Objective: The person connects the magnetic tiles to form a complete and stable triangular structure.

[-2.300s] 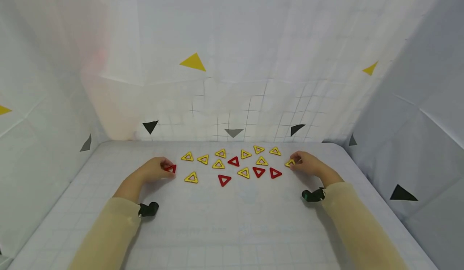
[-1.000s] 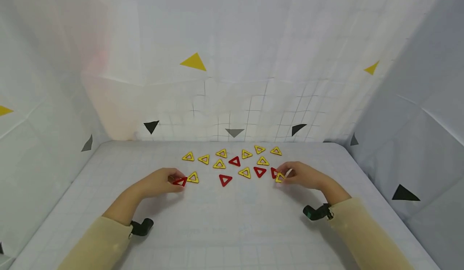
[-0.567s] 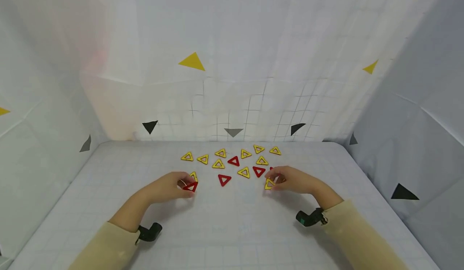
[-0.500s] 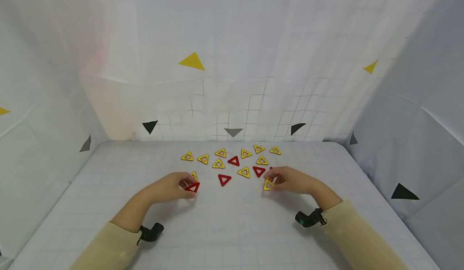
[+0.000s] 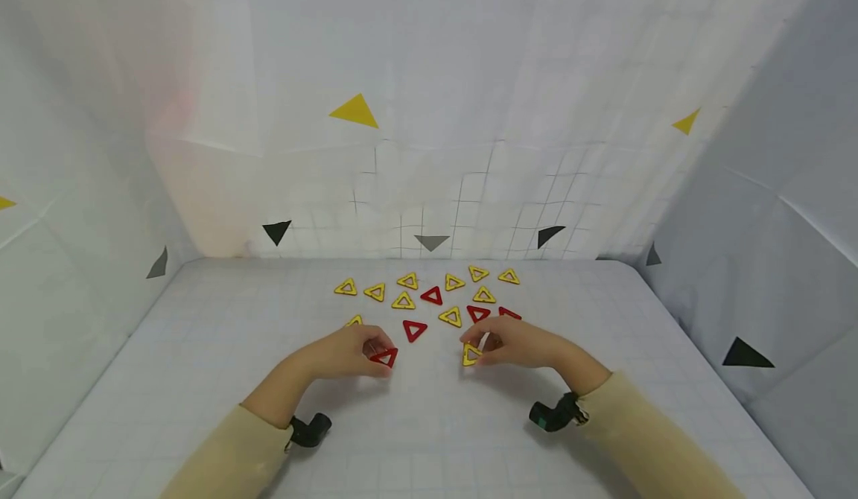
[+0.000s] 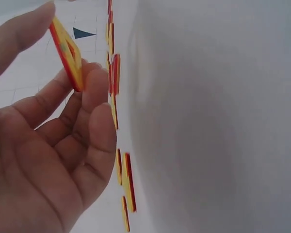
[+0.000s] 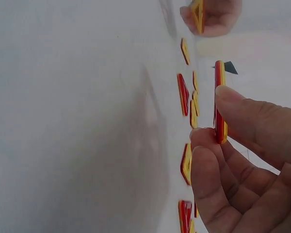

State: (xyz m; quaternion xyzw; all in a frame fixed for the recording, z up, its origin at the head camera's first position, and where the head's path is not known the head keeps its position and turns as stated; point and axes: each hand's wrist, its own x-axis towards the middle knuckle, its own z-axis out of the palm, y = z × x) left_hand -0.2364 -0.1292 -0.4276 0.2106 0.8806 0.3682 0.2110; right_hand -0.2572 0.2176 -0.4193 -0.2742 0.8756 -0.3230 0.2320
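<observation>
In the head view, my left hand (image 5: 345,354) pinches a triangular frame tile (image 5: 394,357) between thumb and fingers, its red side toward me. The left wrist view shows that tile's yellow face (image 6: 72,69) with a red edge. My right hand (image 5: 521,341) pinches another triangular tile (image 5: 465,355), yellow side toward me. Seen edge-on in the right wrist view, this tile (image 7: 218,114) is red on one side and yellow on the other. Both tiles are held above the table, facing each other with a gap between. A loose red tile (image 5: 415,324) lies just beyond that gap.
Several more triangular tiles, such as a yellow one (image 5: 404,306) and a red one (image 5: 479,308), lie scattered over the far half of the white table (image 5: 429,424). The left hand partly covers a yellow tile (image 5: 355,322). White cloth walls (image 5: 429,74) enclose the table.
Both hands have carried their tiles inward and nearer to me, the left hand moving right and the right hand moving left. The loose tiles have stayed where they were.
</observation>
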